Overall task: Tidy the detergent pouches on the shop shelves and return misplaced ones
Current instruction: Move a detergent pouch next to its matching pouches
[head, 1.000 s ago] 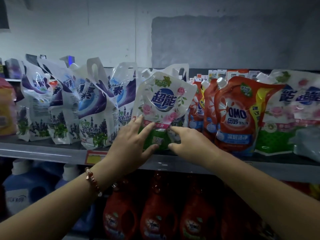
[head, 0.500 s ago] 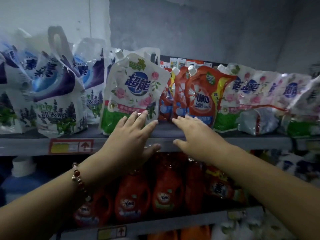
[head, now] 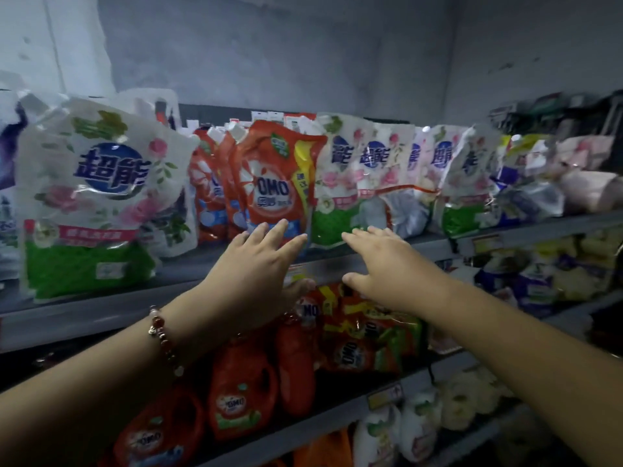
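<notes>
- Both hands reach toward the upper shelf (head: 101, 311), fingers spread wide and straight, holding nothing.
- The left hand (head: 256, 264) is in front of the red OMO pouch (head: 273, 183), its fingertips over the pouch's lower edge; I cannot tell whether they actually touch it.
- The right hand (head: 381, 261) hovers just right of the red OMO pouch, its fingertips at the green foot of the nearest white rose-printed pouch (head: 337, 197).
- A beaded bracelet (head: 165, 338) sits on the left wrist.
- The red OMO pouch stands upright on the upper shelf, with more red pouches packed close behind it on its left.
- Left of the red OMO pouch, apart from it, stands a big white pouch with a blue logo and green base (head: 91, 197), at the shelf's front edge.
- Right of the red OMO pouch runs a crowded, crumpled row of white rose-printed pouches, leaning on each other.
- Below the red OMO pouch, the next shelf carries red OMO bottles (head: 242, 392).
</notes>
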`<action>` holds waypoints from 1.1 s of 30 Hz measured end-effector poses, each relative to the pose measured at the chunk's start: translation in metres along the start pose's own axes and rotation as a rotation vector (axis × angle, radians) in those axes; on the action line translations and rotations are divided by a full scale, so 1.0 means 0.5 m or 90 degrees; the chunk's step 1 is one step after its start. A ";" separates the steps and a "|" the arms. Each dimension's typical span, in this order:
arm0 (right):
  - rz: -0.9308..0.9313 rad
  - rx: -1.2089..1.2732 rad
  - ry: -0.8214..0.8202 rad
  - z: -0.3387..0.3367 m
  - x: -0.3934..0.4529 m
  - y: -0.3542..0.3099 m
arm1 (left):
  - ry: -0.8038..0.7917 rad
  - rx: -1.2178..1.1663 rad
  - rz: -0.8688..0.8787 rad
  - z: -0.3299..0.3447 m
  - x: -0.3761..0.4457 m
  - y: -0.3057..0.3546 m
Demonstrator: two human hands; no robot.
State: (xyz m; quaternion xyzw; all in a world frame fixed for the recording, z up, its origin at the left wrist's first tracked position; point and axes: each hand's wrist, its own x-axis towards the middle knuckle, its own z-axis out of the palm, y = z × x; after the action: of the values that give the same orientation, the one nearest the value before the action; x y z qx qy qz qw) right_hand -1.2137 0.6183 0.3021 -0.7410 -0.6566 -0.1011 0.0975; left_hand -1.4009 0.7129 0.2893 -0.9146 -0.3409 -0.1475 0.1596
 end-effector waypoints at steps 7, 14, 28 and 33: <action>0.040 -0.009 -0.002 -0.018 0.034 0.248 | 0.055 -0.016 0.021 0.029 0.204 0.161; 0.039 -0.008 0.031 -0.043 0.125 0.464 | 0.110 -0.005 -0.031 0.057 0.392 0.260; 0.010 -0.227 0.127 -0.024 0.329 0.538 | 0.148 -0.047 -0.177 0.108 0.508 0.272; -0.054 -0.147 0.221 -0.065 0.364 0.562 | 0.201 -0.114 -0.195 0.117 0.487 0.257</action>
State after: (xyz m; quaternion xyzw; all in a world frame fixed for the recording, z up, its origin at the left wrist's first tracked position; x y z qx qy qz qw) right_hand -0.9139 0.7496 0.3806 -0.6902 -0.6447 -0.3062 0.1193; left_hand -1.1292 0.7841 0.3037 -0.8283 -0.4318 -0.3411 0.1050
